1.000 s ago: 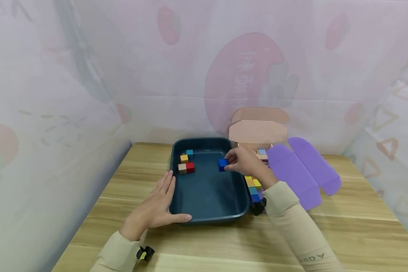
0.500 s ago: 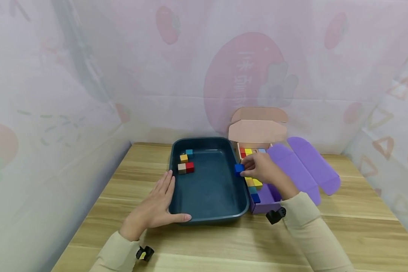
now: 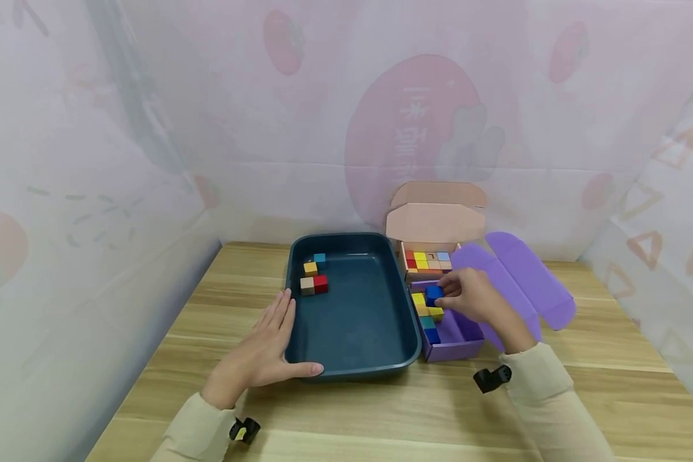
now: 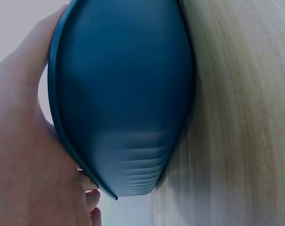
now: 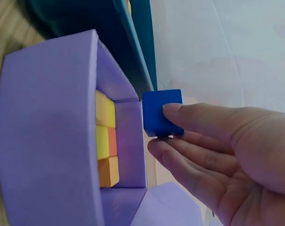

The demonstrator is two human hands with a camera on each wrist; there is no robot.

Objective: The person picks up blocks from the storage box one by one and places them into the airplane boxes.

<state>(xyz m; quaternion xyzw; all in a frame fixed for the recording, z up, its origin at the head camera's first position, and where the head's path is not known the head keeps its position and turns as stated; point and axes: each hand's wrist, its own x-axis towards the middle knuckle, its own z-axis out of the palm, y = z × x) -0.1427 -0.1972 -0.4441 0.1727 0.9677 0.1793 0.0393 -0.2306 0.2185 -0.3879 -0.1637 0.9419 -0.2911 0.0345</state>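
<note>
My right hand (image 3: 475,298) pinches a blue cube block (image 3: 434,296) between thumb and fingers, over the back part of the purple box (image 3: 455,351). In the right wrist view the blue block (image 5: 154,115) is level with the box's top edge, the thumb on one face. Inside the box, several yellow, orange, teal and blue blocks line its left side. My left hand (image 3: 260,353) rests along the near left corner of the dark teal tray (image 3: 355,333), fingers straight on the rim, thumb over the front edge. The left wrist view shows the palm beside the tray's outer wall (image 4: 119,94).
Toward the tray's back left lie a wooden block (image 3: 307,286), a red block (image 3: 320,284), a yellow block (image 3: 310,269) and a light blue block (image 3: 320,259). Behind the purple box stands an open cardboard box (image 3: 436,223) of coloured blocks. Purple lid flaps (image 3: 531,289) spread right.
My right hand has carried the blue block rightward, from over the tray, across its right rim, to above the purple box. My left hand stays on the tray.
</note>
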